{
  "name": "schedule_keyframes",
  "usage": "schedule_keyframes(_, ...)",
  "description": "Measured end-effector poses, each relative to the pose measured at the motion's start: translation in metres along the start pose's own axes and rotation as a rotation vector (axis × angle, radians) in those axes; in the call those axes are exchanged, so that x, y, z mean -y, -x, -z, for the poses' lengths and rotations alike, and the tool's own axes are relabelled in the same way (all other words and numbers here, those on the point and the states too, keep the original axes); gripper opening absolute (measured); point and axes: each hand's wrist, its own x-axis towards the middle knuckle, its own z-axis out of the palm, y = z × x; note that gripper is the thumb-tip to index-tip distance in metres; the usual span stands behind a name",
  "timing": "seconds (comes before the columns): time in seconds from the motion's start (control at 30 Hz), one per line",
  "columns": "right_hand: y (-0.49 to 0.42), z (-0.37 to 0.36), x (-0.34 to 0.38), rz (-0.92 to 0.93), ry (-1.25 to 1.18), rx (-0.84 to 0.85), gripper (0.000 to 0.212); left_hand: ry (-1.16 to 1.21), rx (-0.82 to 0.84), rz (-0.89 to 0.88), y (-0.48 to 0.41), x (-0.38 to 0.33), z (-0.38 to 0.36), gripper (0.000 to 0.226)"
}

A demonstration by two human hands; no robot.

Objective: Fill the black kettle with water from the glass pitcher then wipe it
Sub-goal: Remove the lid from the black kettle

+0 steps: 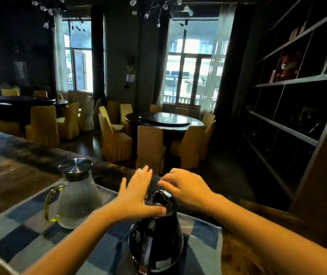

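The black kettle (pixel 156 241) stands on a blue checked cloth (pixel 20 235) at the bottom centre, its shiny lid (pixel 159 197) tilted at the top. My left hand (pixel 137 193) is at the kettle's left, fingers spread, thumb pressed against the neck just under the lid. My right hand (pixel 186 187) hovers at the lid's far right edge, fingers loosely curled, with nothing visible in them. The glass pitcher (pixel 77 197) stands to the kettle's left, upright, with a metal lid and a yellow-green handle facing left. No hand touches it.
The cloth lies on a dark wooden counter (pixel 10 167) that runs off to the left. Beyond the counter are yellow-covered chairs (pixel 115 139) and a round dining table (pixel 164 120). A tall dark shelf unit (pixel 297 116) rises on the right.
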Motion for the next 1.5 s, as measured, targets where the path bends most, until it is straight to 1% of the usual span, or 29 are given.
schedule_keyframes(0.03,0.000,-0.007,0.003,-0.042,-0.041,0.019,0.037,0.046,0.035,0.023,0.006,-0.002,-0.005,0.151)
schedule_keyframes(0.07,-0.002,-0.013,0.005,-0.080,-0.046,0.016,0.036,0.086,0.025,0.044,0.008,-0.001,-0.012,0.149)
schedule_keyframes(0.1,-0.002,-0.020,0.007,-0.096,-0.051,0.003,0.037,0.136,0.002,0.072,0.011,0.000,-0.019,0.141)
schedule_keyframes(0.13,-0.003,-0.027,0.007,-0.122,-0.040,0.000,0.037,0.200,-0.046,0.090,0.014,0.002,-0.028,0.129)
schedule_keyframes(0.2,-0.007,-0.036,0.006,-0.166,-0.016,0.003,0.039,0.306,-0.087,0.109,0.015,0.000,-0.039,0.107)
schedule_keyframes(0.23,-0.010,-0.039,0.003,-0.177,-0.005,0.022,0.040,0.346,-0.113,0.117,0.016,0.000,-0.044,0.101)
schedule_keyframes(0.3,-0.012,-0.045,0.000,-0.160,-0.008,0.048,0.042,0.410,-0.179,0.127,0.016,-0.001,-0.051,0.095)
schedule_keyframes(0.43,-0.015,-0.050,-0.001,-0.069,-0.031,0.052,0.041,0.549,-0.203,0.148,0.015,0.000,-0.058,0.094)
schedule_keyframes(0.63,-0.022,-0.052,-0.009,0.008,-0.101,0.116,0.037,0.563,-0.183,0.142,0.013,0.008,-0.060,0.094)
schedule_keyframes(0.7,-0.023,-0.054,-0.010,0.004,-0.139,0.135,0.035,0.580,-0.179,0.130,0.014,0.008,-0.060,0.097)
schedule_keyframes(0.87,-0.025,-0.051,-0.009,-0.005,-0.189,0.170,0.033,0.619,-0.190,0.104,0.015,0.011,-0.061,0.090)
schedule_keyframes(1.23,-0.027,-0.051,-0.008,-0.027,-0.221,0.217,0.028,0.710,-0.165,0.043,0.013,0.020,-0.064,0.086)
schedule_keyframes(1.3,-0.028,-0.046,-0.011,-0.096,-0.323,0.201,0.027,0.724,-0.162,0.020,0.013,0.021,-0.064,0.082)
schedule_keyframes(1.37,-0.028,-0.039,-0.019,-0.197,-0.502,0.125,0.033,0.735,-0.166,0.017,0.013,0.021,-0.064,0.079)
schedule_keyframes(1.43,-0.025,-0.036,-0.020,-0.197,-0.492,0.107,0.035,0.741,-0.169,0.021,0.013,0.022,-0.063,0.075)
schedule_keyframes(1.5,-0.024,-0.040,-0.015,-0.167,-0.466,0.170,0.032,0.756,-0.165,0.024,0.013,0.022,-0.063,0.060)
